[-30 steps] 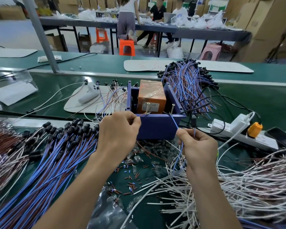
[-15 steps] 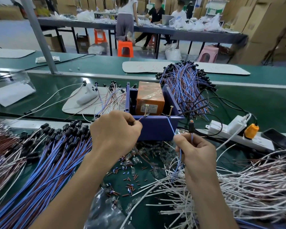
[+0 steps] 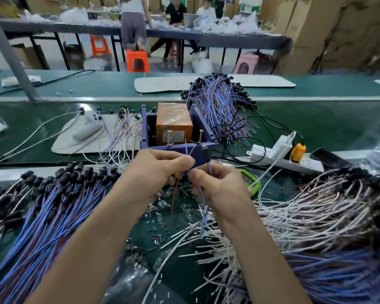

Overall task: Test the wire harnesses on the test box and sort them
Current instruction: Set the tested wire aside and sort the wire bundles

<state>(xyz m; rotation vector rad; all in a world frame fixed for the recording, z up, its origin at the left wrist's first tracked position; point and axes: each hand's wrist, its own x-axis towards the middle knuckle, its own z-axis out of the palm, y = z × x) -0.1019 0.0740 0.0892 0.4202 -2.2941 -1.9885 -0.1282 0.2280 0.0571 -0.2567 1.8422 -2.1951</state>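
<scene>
- Two hands meet just in front of the test box (image 3: 201,119), a purple open-topped box on the green table (image 3: 316,119) with an orange block (image 3: 173,121) inside it.
- The left hand (image 3: 160,170) has its grip closed: thumb and forefinger pinch the thin strands of one wire harness (image 3: 203,205) close against the box's front wall, and a brown strand dangles beneath the fist.
- The right hand (image 3: 222,187), close beside the left, grips the same harness by its blue strand. The strand hangs below the palm down to the white wires.
- Above the fingers the blue strand climbs to a black connector (image 3: 207,153) at the box's front right corner.
- A pair of screws (image 3: 199,137) stands upright at the box's front rim.
- A broad pile of blue-and-brown harnesses (image 3: 53,205) with black ends fans out at the left.
- A second bundle (image 3: 219,106) of the same kind lies behind the box to its right, and a heap of white wires (image 3: 305,211) fills the right side.
- Small cut bits (image 3: 158,229) are scattered on the table between the forearms.
- Right of the box lies a white power strip (image 3: 279,157) carrying an orange plug (image 3: 298,151), with a dark phone (image 3: 325,156) just beside it.
- A green-rimmed object (image 3: 250,181) shows partly from behind the right hand; what it is cannot be told.
- Left of the box a white handheld device (image 3: 86,128) rests on a pale mat (image 3: 75,145).
</scene>
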